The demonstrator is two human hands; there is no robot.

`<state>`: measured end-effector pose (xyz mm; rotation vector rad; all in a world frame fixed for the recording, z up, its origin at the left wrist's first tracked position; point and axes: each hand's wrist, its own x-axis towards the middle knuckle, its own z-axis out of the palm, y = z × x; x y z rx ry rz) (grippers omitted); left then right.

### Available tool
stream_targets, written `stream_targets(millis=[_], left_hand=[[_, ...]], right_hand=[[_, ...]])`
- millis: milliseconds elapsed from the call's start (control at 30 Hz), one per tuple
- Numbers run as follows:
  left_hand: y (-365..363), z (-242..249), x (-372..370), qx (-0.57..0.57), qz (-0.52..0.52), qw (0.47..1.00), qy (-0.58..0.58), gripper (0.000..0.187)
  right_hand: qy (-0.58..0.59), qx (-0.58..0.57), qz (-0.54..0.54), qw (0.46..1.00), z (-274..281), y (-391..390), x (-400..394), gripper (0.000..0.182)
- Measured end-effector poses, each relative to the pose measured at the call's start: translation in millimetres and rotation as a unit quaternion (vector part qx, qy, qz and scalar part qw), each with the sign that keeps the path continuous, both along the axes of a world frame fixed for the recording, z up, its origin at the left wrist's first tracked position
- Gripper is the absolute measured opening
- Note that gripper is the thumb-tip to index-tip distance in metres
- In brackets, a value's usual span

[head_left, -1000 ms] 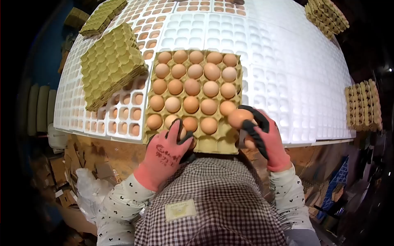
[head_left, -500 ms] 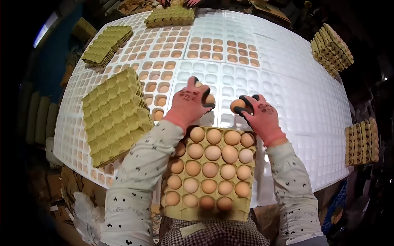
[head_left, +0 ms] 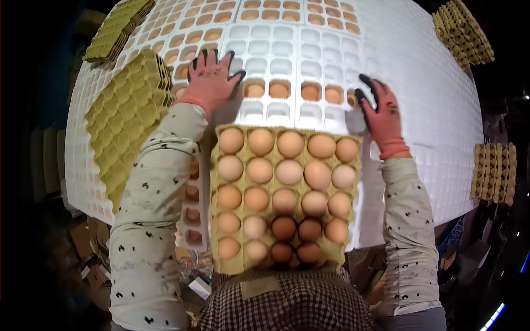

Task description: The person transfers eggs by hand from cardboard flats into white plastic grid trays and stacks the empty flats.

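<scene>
My left hand, in a pink glove with dark fingertips, rests with its fingers spread over the white foam trays. Just right of it, two brown eggs sit in cells of one row. My right hand, gloved alike, has thumb and fingers apart. Beside its thumb an egg lies in a cell, partly hidden. Further left in that row are an egg and another egg. Between my forearms stands a cardboard egg tray filled with rows of brown eggs.
A stack of upturned cardboard trays lies at left, with another stack behind it. Loaded cardboard trays stand at the far right, and more trays nearer. Eggs fill many foam cells at the back left.
Both hands have let go of their eggs, which now sit in the foam cells. The hands have spread apart, left and right. The view has tilted downward, and the cardboard egg tray appears larger.
</scene>
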<state>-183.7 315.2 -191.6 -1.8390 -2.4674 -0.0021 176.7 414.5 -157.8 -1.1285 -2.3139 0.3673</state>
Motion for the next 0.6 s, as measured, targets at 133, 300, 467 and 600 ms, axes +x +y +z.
stream_targets(millis=[133,300,467,600], left_hand=[[-106,118,48,0.222,-0.094,0.906,-0.347,0.040],[-234,146,94,-0.123,-0.334,0.916,-0.183,0.045],[-285,117,105,-0.001,-0.244,0.939,-0.244,0.043],[-291,104,102,0.130,-0.041,0.721,-0.679,0.044]], right_hand=[[0.035,-0.194,0.055,0.979,105,-117,33,0.038],[-0.222,-0.147,0.227,0.937,113,-250,23,0.062],[0.022,-0.371,0.121,0.921,107,-251,52,0.051],[0.036,-0.319,0.192,0.928,105,-254,60,0.052]])
